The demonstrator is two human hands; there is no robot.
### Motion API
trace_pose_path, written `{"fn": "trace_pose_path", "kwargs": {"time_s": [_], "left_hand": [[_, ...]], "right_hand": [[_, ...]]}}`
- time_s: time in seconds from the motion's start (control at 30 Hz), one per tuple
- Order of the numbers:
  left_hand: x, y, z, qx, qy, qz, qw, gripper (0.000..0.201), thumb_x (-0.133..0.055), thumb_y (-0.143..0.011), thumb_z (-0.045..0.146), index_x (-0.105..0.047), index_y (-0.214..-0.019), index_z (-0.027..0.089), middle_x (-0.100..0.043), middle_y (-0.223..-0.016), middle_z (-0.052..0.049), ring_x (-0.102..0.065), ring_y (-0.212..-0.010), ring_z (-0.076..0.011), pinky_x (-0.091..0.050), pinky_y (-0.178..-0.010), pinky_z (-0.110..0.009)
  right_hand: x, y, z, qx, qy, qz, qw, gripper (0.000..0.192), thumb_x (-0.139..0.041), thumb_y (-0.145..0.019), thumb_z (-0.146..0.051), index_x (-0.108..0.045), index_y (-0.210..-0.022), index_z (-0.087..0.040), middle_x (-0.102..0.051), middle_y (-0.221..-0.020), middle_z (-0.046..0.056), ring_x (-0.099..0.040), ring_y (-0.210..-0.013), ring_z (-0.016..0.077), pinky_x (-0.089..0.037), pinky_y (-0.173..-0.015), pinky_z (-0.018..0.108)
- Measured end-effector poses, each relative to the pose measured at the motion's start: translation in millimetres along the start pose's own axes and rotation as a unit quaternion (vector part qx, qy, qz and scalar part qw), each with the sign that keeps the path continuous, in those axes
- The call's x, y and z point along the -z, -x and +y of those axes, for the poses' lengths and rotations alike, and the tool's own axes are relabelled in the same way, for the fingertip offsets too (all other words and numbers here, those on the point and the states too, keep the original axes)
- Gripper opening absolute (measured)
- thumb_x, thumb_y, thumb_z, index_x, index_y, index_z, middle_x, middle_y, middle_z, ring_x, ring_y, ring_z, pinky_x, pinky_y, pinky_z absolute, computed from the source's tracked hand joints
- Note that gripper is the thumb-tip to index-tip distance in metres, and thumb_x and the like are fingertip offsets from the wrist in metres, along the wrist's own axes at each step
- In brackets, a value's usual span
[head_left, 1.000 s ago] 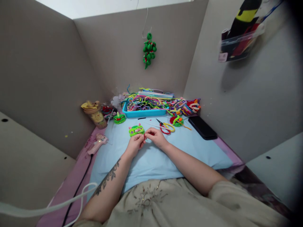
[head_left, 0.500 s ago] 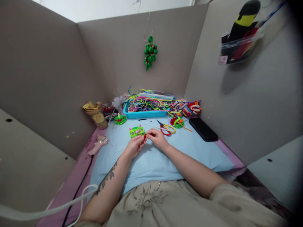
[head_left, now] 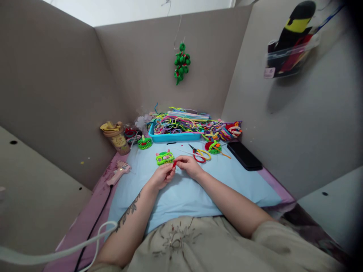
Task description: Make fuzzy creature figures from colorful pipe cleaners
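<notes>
Left hand point(head_left: 163, 176) pinches a small red piece point(head_left: 174, 164) between thumb and fingers, and the right hand point(head_left: 188, 166) meets it there, its own thumb and finger closed narrow on the same scrap, over the near-middle of the cloth point(head_left: 195, 192). So small a piece is best handled with the tips alone: the left should stay firm as an anchor while the right does the fine bending or twisting, gently, since a hard tug could pull it out of shape or out of the grip. Keeping the wrists low, near the cloth, would steady both hands. Its exact form is too small to tell. Just beyond the left fingers lies a green decorated piece point(head_left: 165, 158), and it would be wise not to drag a knuckle across it. Scissors point(head_left: 201, 154) with red and yellow handles lie just past the right hand. Around this, the pale blue cloth covers much of a pink surface, with a pink glue gun point(head_left: 119, 173) on the left and a black phone point(head_left: 245, 155) on the right. At the back, a blue tray point(head_left: 176, 138) overflows with coloured strands. Grey panels point(head_left: 136, 60) close in the workspace, and a green ornament point(head_left: 182, 66) hangs against the back one.
</notes>
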State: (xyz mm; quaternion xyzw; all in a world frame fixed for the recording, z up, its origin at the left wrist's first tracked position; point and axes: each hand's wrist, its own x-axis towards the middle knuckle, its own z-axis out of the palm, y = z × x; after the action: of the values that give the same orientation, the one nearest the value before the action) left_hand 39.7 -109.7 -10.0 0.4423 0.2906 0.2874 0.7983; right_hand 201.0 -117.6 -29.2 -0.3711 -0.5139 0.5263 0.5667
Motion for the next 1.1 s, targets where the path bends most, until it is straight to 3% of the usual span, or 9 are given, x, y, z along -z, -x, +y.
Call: {"fn": "trace_pose_path", "kwargs": {"time_s": [0.23, 0.4, 0.5, 0.6, 0.8, 1.1], "left_hand": [[-0.7, 4, 5, 0.082, 0.009, -0.022, 0.996, 0.028, -0.059, -0.077, 0.038, -0.046, -0.067, 0.015, -0.038, -0.046, 0.007, -0.021, -0.031, -0.0005, -0.007, -0.031, -0.014], [-5.6, 1, 2, -0.027, -0.021, 0.041, 0.999, 0.041, -0.061, -0.075, 0.051, -0.055, -0.086, 0.012, -0.059, -0.064, -0.001, -0.035, -0.034, -0.0011, -0.017, -0.032, -0.015], [-8.0, -2, -1, -0.088, -0.082, 0.071, 0.99, 0.04, -0.067, -0.07, 0.049, -0.056, -0.084, 0.013, -0.062, -0.073, -0.002, -0.043, -0.039, -0.0026, -0.021, -0.033, -0.016], [-8.4, -3, -3, -0.114, -0.132, 0.086, 0.981, 0.037, -0.069, -0.068, 0.047, -0.055, -0.075, 0.013, -0.06, -0.065, 0.001, -0.04, -0.037, -0.0022, -0.021, -0.034, -0.017], [-9.1, -1, -1, -0.101, -0.102, 0.077, 0.987, 0.036, -0.067, -0.069, 0.046, -0.051, -0.066, 0.014, -0.051, -0.053, 0.005, -0.034, -0.034, -0.0016, -0.015, -0.033, -0.018], [-11.5, 2, 1, -0.06, -0.054, 0.028, 0.996, 0.032, -0.067, -0.069, 0.04, -0.049, -0.065, 0.014, -0.046, -0.049, 0.005, -0.029, -0.033, -0.0007, -0.011, -0.034, -0.018]], "right_hand": [[-2, 2, -3, 0.015, -0.015, -0.069, 0.997, 0.024, -0.07, -0.068, -0.039, -0.063, -0.076, -0.017, -0.055, -0.065, -0.003, -0.04, -0.051, 0.0074, -0.028, -0.049, 0.022], [-3, 2, -8, 0.017, -0.013, -0.01, 1.0, 0.028, -0.07, -0.068, -0.042, -0.058, -0.074, -0.017, -0.056, -0.062, -0.003, -0.043, -0.053, 0.009, -0.031, -0.052, 0.023], [-3, 2, -10, 0.024, -0.007, 0.028, 0.999, 0.028, -0.071, -0.066, -0.041, -0.058, -0.07, -0.017, -0.054, -0.06, -0.004, -0.04, -0.052, 0.0081, -0.03, -0.051, 0.023], [-4, 1, -10, 0.016, -0.008, 0.039, 0.999, 0.027, -0.072, -0.064, -0.041, -0.059, -0.067, -0.017, -0.052, -0.057, -0.004, -0.039, -0.051, 0.0082, -0.029, -0.049, 0.023], [-2, 0, -7, -0.017, -0.014, 0.022, 1.0, 0.027, -0.073, -0.063, -0.04, -0.064, -0.069, -0.015, -0.052, -0.053, -0.005, -0.034, -0.046, 0.0066, -0.023, -0.046, 0.023], [-6, 1, -9, -0.081, -0.114, 0.001, 0.99, 0.03, -0.083, -0.05, -0.035, -0.066, -0.066, -0.016, -0.06, -0.056, -0.002, -0.042, -0.047, 0.0067, -0.028, -0.047, 0.022]]}}
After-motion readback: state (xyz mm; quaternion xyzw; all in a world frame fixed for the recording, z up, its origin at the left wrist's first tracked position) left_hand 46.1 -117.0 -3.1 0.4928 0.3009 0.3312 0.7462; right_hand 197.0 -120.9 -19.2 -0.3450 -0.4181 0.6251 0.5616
